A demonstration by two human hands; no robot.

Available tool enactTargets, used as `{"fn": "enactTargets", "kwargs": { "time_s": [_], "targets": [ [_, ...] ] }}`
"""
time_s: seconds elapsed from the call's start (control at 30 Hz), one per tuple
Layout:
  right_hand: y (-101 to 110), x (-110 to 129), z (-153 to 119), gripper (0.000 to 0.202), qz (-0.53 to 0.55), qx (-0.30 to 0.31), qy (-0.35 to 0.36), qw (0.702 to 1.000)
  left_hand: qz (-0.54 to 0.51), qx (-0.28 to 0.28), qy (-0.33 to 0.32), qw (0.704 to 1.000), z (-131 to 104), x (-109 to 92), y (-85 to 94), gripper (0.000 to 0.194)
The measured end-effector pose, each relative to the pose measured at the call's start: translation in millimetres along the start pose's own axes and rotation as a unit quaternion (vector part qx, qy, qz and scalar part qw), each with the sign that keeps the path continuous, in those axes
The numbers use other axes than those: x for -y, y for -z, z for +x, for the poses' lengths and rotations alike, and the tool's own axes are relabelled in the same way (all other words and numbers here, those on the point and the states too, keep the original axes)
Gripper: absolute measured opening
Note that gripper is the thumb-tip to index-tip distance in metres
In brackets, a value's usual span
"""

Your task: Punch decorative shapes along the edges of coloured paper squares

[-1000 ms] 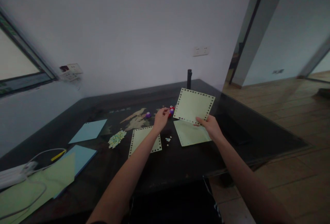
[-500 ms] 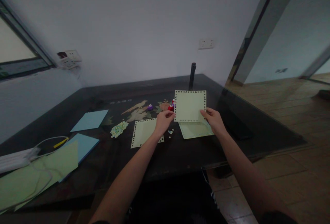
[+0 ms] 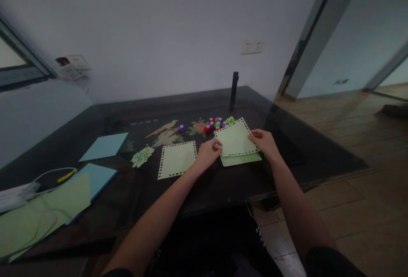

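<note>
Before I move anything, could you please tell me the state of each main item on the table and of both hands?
Right hand: gripping the upper sheet's right side.
Left hand: at its left edge, contact unclear.
Upper sheet: hole-bordered, held, partly covering another.
Lower sheet: partly covered.
Left hole-bordered sheet: lying flat.
Paper bits: loose, heaped.
Purple item: apart from the coloured cluster.
Black object: roughly upright.

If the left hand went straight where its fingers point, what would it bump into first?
Probably the pale green sheet with holes round its edge, held by the right hand. It is just past the left hand; its fingers may even touch it; depth is hard to judge.
</note>
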State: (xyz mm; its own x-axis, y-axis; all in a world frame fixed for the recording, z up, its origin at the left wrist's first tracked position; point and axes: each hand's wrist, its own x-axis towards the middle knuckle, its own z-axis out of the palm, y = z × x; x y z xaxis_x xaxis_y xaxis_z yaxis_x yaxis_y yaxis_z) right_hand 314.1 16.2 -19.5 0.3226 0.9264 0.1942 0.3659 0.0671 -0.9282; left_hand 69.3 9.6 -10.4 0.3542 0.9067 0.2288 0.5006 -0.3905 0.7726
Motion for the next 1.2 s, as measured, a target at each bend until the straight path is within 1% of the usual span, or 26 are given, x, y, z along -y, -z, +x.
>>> {"fn": "enactTargets", "kwargs": {
  "time_s": [0.17, 0.37, 0.47, 0.57, 0.77, 0.97, 1.2],
  "targets": [
    [7.1, -3.9, 0.5, 0.020, -0.109, 0.051, -0.006, 0.993, 0.066, 0.035, -0.001, 0.997, -5.6, -2.4, -3.4, 0.013],
    [10.5, 4.0, -3.3, 0.016, -0.184, 0.070, -0.025, 0.980, 0.114, 0.065, 0.014, 0.991, -10.8, -7.8, -1.9, 0.014],
    [9.6, 7.5, -5.3, 0.018, -0.205, 0.085, -0.037, 0.974, 0.126, 0.072, 0.022, 0.989, -11.7, -10.2, -0.9, 0.016],
    [8.1, 6.0, -5.4, 0.022, -0.227, 0.083, -0.042, 0.970, 0.138, 0.083, 0.024, 0.987, -12.1, -11.6, -0.7, 0.019],
    [6.2, -3.1, -1.9, 0.029, -0.254, 0.086, -0.031, 0.963, 0.165, 0.087, 0.019, 0.982, -12.8, -13.4, -0.9, 0.020],
    [5.1, -5.5, -0.7, 0.036, -0.273, 0.084, -0.024, 0.958, 0.176, 0.097, 0.024, 0.979, -13.3, -13.4, -1.3, 0.020],
    [3.5, -7.1, -1.6, 0.036, -0.292, 0.080, -0.022, 0.953, 0.189, 0.103, 0.030, 0.976, -13.9, -16.0, -0.6, 0.019]
  ]
}}
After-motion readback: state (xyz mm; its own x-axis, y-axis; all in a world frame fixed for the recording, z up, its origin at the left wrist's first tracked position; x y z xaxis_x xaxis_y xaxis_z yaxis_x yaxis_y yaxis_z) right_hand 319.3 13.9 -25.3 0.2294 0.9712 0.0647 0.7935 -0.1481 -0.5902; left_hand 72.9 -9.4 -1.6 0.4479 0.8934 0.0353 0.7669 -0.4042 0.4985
